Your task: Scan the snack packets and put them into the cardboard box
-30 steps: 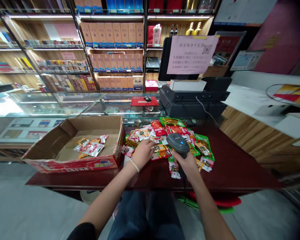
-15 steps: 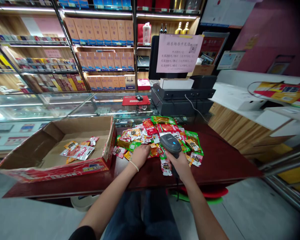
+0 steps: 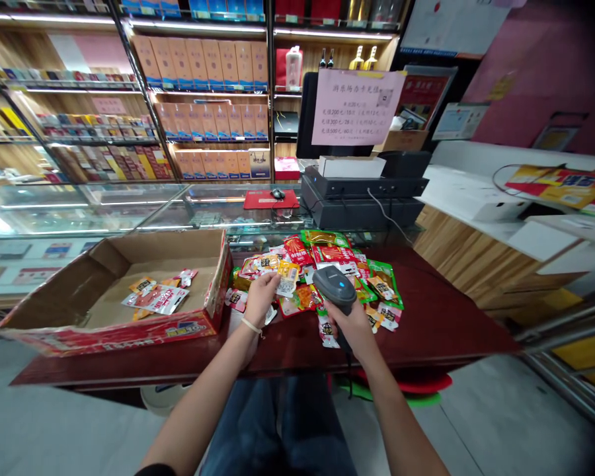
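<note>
My left hand is closed on a small snack packet with a yellow top, lifted a little above the pile of snack packets on the dark red table. My right hand grips the handle of a black barcode scanner, whose head points toward the held packet. An open cardboard box with a few packets inside lies to the left of my left hand.
A black cash register with a pink paper sign stands behind the pile. Glass counters and shelves of boxed goods fill the back. A white counter runs along the right.
My left hand went from pressing on the pile to lifting one packet up in front of the scanner. The scanner shifted slightly left toward it.
</note>
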Action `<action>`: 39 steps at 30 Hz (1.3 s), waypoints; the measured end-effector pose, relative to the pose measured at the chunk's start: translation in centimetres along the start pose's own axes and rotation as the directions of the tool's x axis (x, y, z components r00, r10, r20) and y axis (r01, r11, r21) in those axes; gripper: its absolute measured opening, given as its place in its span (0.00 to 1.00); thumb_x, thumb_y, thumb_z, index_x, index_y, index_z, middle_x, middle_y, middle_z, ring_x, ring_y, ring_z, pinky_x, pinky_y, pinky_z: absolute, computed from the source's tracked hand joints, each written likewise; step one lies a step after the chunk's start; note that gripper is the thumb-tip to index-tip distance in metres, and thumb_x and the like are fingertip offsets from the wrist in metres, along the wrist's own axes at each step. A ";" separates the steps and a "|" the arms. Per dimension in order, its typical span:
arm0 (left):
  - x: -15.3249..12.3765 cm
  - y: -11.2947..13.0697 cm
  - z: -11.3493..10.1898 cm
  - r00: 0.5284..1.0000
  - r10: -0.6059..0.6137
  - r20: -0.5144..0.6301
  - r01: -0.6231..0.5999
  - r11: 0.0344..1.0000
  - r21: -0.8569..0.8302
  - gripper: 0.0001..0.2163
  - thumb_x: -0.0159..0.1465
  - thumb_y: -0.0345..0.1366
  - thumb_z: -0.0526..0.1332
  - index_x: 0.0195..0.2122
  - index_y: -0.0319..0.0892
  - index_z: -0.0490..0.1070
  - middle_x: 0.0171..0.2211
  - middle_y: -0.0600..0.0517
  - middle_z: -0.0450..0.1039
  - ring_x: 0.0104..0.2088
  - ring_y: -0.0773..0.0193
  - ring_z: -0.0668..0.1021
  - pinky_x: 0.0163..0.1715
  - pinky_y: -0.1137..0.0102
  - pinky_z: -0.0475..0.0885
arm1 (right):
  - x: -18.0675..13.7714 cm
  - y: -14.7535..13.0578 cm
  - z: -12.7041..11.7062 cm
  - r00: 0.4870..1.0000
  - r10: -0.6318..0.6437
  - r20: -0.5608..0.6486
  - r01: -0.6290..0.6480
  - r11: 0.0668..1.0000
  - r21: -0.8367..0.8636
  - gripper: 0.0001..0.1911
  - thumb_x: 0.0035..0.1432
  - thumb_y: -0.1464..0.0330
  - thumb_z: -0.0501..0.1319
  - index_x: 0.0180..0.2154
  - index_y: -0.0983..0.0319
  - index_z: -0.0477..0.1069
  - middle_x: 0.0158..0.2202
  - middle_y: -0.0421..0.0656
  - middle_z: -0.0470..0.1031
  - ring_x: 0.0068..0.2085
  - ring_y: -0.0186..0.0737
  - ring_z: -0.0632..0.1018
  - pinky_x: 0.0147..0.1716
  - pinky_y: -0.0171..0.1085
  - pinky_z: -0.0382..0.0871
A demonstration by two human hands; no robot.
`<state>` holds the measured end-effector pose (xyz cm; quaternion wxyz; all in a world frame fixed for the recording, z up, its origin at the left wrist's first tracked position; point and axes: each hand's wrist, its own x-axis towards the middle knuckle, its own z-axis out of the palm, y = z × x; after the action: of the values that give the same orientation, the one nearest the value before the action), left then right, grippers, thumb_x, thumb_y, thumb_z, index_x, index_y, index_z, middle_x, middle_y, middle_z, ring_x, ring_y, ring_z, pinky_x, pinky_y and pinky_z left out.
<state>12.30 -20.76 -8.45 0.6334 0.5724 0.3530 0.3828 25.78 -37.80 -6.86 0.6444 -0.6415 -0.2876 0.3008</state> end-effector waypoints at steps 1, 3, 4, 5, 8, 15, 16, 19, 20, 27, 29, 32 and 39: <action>-0.1 0.2 0.0 1.000 -0.013 -0.003 0.013 1.000 -0.027 0.20 0.53 0.53 0.67 0.34 0.39 0.76 0.23 0.56 0.69 0.22 0.70 0.67 0.22 0.75 0.62 | -0.1 -0.1 0.0 1.000 0.005 0.004 -0.005 1.000 0.011 0.30 0.47 0.50 0.71 0.45 0.59 0.68 0.17 0.32 0.68 0.13 0.32 0.64 0.10 0.32 0.61; -0.2 0.6 0.1 1.000 -0.018 -0.011 0.017 0.998 -0.053 0.21 0.52 0.54 0.68 0.34 0.39 0.76 0.24 0.56 0.69 0.22 0.70 0.68 0.23 0.75 0.63 | -0.4 -0.4 -0.1 1.000 0.009 0.021 -0.009 1.000 0.027 0.31 0.46 0.50 0.72 0.46 0.59 0.68 0.17 0.32 0.68 0.12 0.32 0.64 0.10 0.32 0.60; -0.3 0.7 0.2 1.000 -0.018 -0.013 0.018 0.998 -0.061 0.22 0.51 0.55 0.68 0.34 0.39 0.76 0.24 0.56 0.69 0.23 0.71 0.68 0.23 0.75 0.63 | -0.5 -0.5 -0.1 1.000 0.004 0.030 -0.005 0.999 0.032 0.31 0.46 0.50 0.72 0.45 0.59 0.68 0.16 0.32 0.67 0.12 0.32 0.64 0.10 0.32 0.60; -0.3 0.9 0.2 1.000 -0.018 -0.013 0.017 0.997 -0.069 0.22 0.51 0.55 0.68 0.34 0.39 0.76 0.24 0.56 0.69 0.23 0.71 0.68 0.23 0.75 0.63 | -0.6 -0.6 -0.2 0.999 -0.002 0.041 0.001 1.000 0.031 0.30 0.46 0.50 0.72 0.45 0.59 0.68 0.16 0.31 0.66 0.12 0.32 0.64 0.10 0.33 0.60; -0.4 1.3 0.4 1.000 -0.006 -0.003 0.006 0.996 -0.084 0.23 0.50 0.56 0.69 0.34 0.39 0.76 0.25 0.56 0.69 0.23 0.70 0.68 0.23 0.75 0.64 | -0.6 -0.7 -0.3 0.998 -0.024 0.056 0.023 1.000 0.009 0.29 0.47 0.51 0.71 0.46 0.59 0.69 0.15 0.31 0.66 0.12 0.33 0.64 0.10 0.33 0.60; -0.3 1.5 0.5 0.999 0.038 0.010 -0.037 0.998 -0.054 0.21 0.51 0.54 0.68 0.30 0.39 0.75 0.25 0.56 0.69 0.24 0.70 0.69 0.25 0.75 0.66 | -0.5 -0.1 -0.5 0.997 -0.045 0.069 0.048 0.998 -0.046 0.27 0.47 0.49 0.71 0.42 0.59 0.71 0.14 0.32 0.65 0.12 0.34 0.64 0.11 0.35 0.59; -0.3 1.5 0.5 0.999 0.036 0.009 -0.036 0.998 -0.058 0.21 0.51 0.54 0.68 0.31 0.39 0.75 0.25 0.56 0.69 0.24 0.70 0.69 0.25 0.75 0.67 | -0.5 -0.2 -0.5 0.996 -0.046 0.078 0.050 0.998 -0.044 0.27 0.47 0.49 0.71 0.43 0.59 0.71 0.14 0.32 0.65 0.12 0.34 0.64 0.11 0.34 0.59; -0.1 1.3 0.5 1.000 0.026 0.012 -0.025 0.997 -0.071 0.21 0.51 0.53 0.68 0.33 0.39 0.76 0.26 0.56 0.70 0.25 0.69 0.71 0.26 0.74 0.69 | -0.8 -0.5 -0.4 0.995 -0.043 0.087 0.047 0.998 -0.036 0.28 0.47 0.50 0.70 0.44 0.59 0.69 0.15 0.32 0.65 0.12 0.33 0.63 0.11 0.34 0.59; 0.0 1.3 0.5 1.000 0.020 0.014 -0.019 0.997 -0.072 0.21 0.52 0.54 0.68 0.34 0.39 0.76 0.26 0.56 0.70 0.25 0.69 0.71 0.26 0.74 0.69 | -1.0 -0.7 -0.4 0.996 -0.042 0.083 0.044 0.998 -0.032 0.28 0.47 0.50 0.71 0.44 0.59 0.69 0.15 0.31 0.65 0.12 0.33 0.63 0.11 0.34 0.59; 0.6 1.7 1.1 1.000 0.026 0.017 -0.024 0.995 -0.101 0.21 0.52 0.52 0.68 0.36 0.38 0.77 0.26 0.55 0.72 0.24 0.69 0.72 0.26 0.74 0.70 | -1.4 -1.5 -0.4 0.995 -0.036 0.093 0.043 0.996 -0.073 0.25 0.47 0.51 0.70 0.40 0.60 0.71 0.13 0.33 0.65 0.12 0.34 0.64 0.11 0.34 0.59; 0.6 1.8 1.3 0.999 0.016 0.028 -0.012 0.993 -0.120 0.20 0.52 0.51 0.68 0.36 0.38 0.76 0.27 0.54 0.73 0.25 0.68 0.73 0.27 0.73 0.72 | -1.4 -1.5 -0.4 0.995 -0.039 0.088 0.046 0.995 -0.083 0.24 0.47 0.52 0.71 0.39 0.60 0.72 0.13 0.34 0.65 0.12 0.34 0.64 0.11 0.34 0.59; 0.7 1.7 1.2 0.999 0.016 0.038 -0.012 0.995 -0.104 0.19 0.52 0.51 0.67 0.36 0.39 0.76 0.25 0.55 0.73 0.26 0.67 0.74 0.27 0.73 0.72 | -1.5 -1.2 -0.5 0.995 -0.037 0.098 0.043 0.997 -0.062 0.22 0.48 0.51 0.70 0.37 0.59 0.70 0.13 0.33 0.64 0.13 0.33 0.63 0.12 0.34 0.59; 0.8 4.6 -1.2 0.976 0.206 0.074 -0.206 0.978 -0.009 0.18 0.53 0.42 0.66 0.43 0.39 0.76 0.35 0.49 0.80 0.33 0.61 0.80 0.36 0.68 0.74 | -1.4 -1.4 -0.4 0.993 -0.050 0.103 0.058 0.996 -0.073 0.24 0.49 0.49 0.70 0.36 0.58 0.66 0.12 0.32 0.62 0.13 0.33 0.63 0.12 0.32 0.59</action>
<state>11.17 -19.29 -4.02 0.6032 0.6195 0.2677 0.4251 25.18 -39.09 -5.41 0.6120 -0.6416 -0.3483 0.3042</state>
